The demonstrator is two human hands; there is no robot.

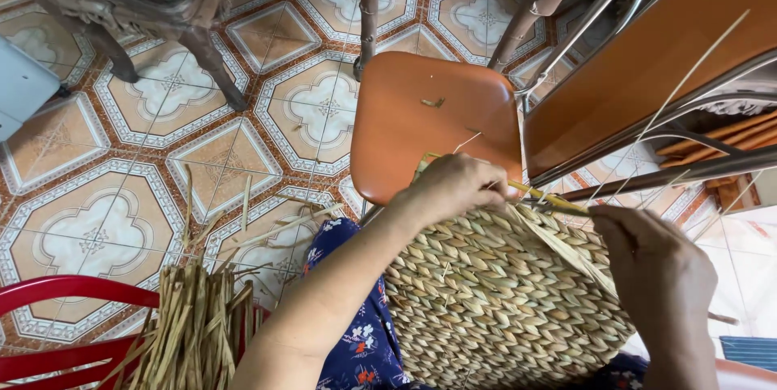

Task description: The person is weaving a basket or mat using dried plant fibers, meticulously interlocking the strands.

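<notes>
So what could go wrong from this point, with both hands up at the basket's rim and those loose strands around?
1. The left hand and right hand pull a strand across the woven basket; too hard a pull might snap it.
2. Thin stiff strands stick up toward the face and could poke.
3. The bundle of dried straw leans on the red chair and may slide to the tiled floor.

- Orange plastic chair seat [421, 127], centre-top, small straw scrap on it.
- Patterned floor tiles [121, 188], orange/white, left half of frame.
- Carved dark wood furniture legs [202, 50], upper left.
- Bundle of dry straw strips [198, 329], bottom left, beside red chair frame [57, 293].
- Orange panel w/ metal tubing [639, 66], upper right.
</notes>
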